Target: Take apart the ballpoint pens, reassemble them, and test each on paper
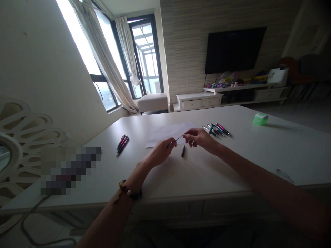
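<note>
Left hand: fingers clamped on thin dark stick. Right hand: fingertips pinched together at its other end. Stick held above middle of table. Short black pen lies just beside, nearer the near edge. Paper toward far edge. Pen bunch toward left edge; green box toward far right corner.

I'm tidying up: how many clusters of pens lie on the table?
2: one cluster to the left of the paper, another cluster just beyond the right hand, which may hide part of it.
</note>
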Demonstrator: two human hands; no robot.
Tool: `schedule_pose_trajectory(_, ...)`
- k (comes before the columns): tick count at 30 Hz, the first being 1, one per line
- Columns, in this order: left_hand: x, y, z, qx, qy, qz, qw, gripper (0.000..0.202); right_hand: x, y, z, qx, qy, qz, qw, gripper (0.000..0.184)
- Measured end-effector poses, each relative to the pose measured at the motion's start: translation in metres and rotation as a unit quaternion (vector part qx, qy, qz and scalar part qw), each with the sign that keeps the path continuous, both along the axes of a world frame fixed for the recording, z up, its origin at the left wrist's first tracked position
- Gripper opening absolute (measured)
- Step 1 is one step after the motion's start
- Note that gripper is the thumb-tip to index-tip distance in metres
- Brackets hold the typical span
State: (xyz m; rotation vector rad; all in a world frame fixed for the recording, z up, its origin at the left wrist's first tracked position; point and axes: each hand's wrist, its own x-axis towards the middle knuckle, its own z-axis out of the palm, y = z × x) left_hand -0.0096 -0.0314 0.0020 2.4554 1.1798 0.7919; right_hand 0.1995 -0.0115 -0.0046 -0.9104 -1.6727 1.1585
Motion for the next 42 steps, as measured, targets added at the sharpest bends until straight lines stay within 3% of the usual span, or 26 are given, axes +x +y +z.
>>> schedule_pose_trajectory(5,0.001,-0.001,0.000,-0.011,0.009,0.003,1.000,0.033,-0.002,0.000,0.000,-0.001,-0.002,0.012,1.000,0.038)
schedule_pose_trajectory(12,-0.002,0.002,-0.001,0.010,0.003,0.029,1.000,0.032,0.013,0.016,-0.002,-0.029,0.056,-0.117,0.991,0.032)
schedule_pose_trajectory(17,-0.003,0.002,-0.002,0.021,0.012,0.046,0.999,0.031,0.023,0.013,-0.003,-0.123,-0.159,-0.004,0.979,0.032)
schedule_pose_trajectory(21,-0.003,0.002,-0.001,0.017,0.012,0.041,0.999,0.029,0.020,0.009,-0.004,-0.099,-0.249,0.000,0.963,0.036)
schedule_pose_trajectory(27,-0.003,0.004,-0.003,-0.015,-0.006,0.007,1.000,0.030,0.018,0.003,0.006,-0.040,-0.134,0.052,0.989,0.040)
schedule_pose_trajectory(33,-0.001,0.003,-0.006,-0.064,-0.027,-0.035,0.997,0.031,0.006,0.002,0.002,-0.049,-0.011,0.072,0.996,0.040)
schedule_pose_trajectory(38,0.000,0.004,-0.003,-0.066,-0.029,-0.025,0.997,0.033,0.003,0.006,0.001,-0.034,0.094,-0.032,0.995,0.028)
schedule_pose_trajectory(42,-0.001,0.007,-0.003,-0.048,-0.050,0.014,0.998,0.035,0.016,0.011,0.009,-0.071,0.141,-0.095,0.983,0.015)
